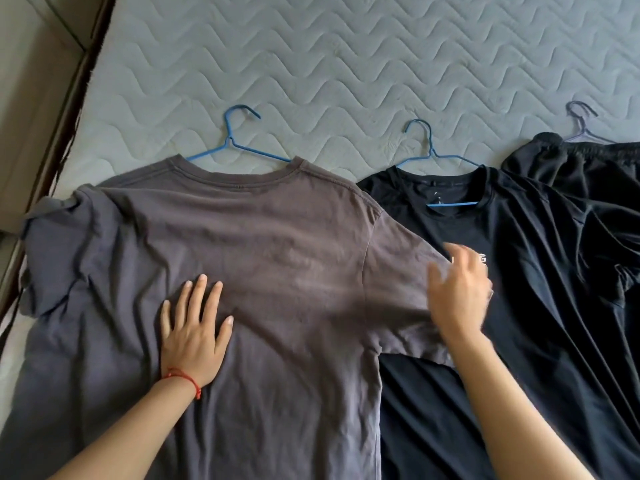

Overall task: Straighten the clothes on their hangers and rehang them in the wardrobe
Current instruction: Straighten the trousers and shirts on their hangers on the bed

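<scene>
A grey T-shirt [263, 237] lies flat on the mattress on a blue wire hanger [239, 147], whose hook pokes out above the collar. My left hand [194, 327] rests palm down on the shirt's chest, fingers spread. My right hand [457, 292] is blurred, fingers apart, over the end of the grey shirt's right sleeve. Beside it on the right lies a black T-shirt [540, 271] on a second blue hanger [433, 154]. The grey shirt's left sleeve is bunched at the mattress edge.
Black shorts [581, 168] on a purple-grey hanger [585, 126] lie at the far right. The quilted mattress [346, 64] stretches bare behind the clothes. Its left edge meets a dark wooden bed frame [69, 109], with floor beyond.
</scene>
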